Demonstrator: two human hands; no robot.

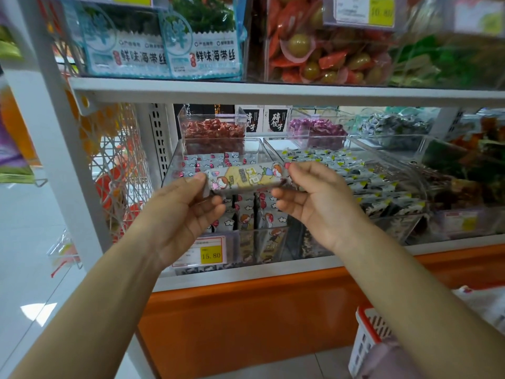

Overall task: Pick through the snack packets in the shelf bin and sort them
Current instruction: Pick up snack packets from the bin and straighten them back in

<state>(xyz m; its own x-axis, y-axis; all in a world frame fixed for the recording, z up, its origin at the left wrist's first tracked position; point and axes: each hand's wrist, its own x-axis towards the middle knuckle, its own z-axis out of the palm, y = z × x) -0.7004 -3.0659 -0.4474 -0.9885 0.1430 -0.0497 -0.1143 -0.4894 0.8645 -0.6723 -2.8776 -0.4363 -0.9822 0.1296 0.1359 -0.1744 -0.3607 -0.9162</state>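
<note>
Above the left hand (177,212), two seaweed packs (164,50) stand on the upper shelf (273,91). Above the right hand (317,203), a clear tub (328,50) holds red and green sweets under a yellow price tag (381,12). Behind the hands sit red sweets (214,129), black-and-white boxes (277,120) and purple sweets (317,127). A white wire rack (117,165) hangs left of the left hand, and a 15.80 label (210,254) sits below it. Below the right hand, a red-rimmed basket (369,337) stands beside the orange base (246,310).

"15.80" on yellow price tag (210,255)
</note>
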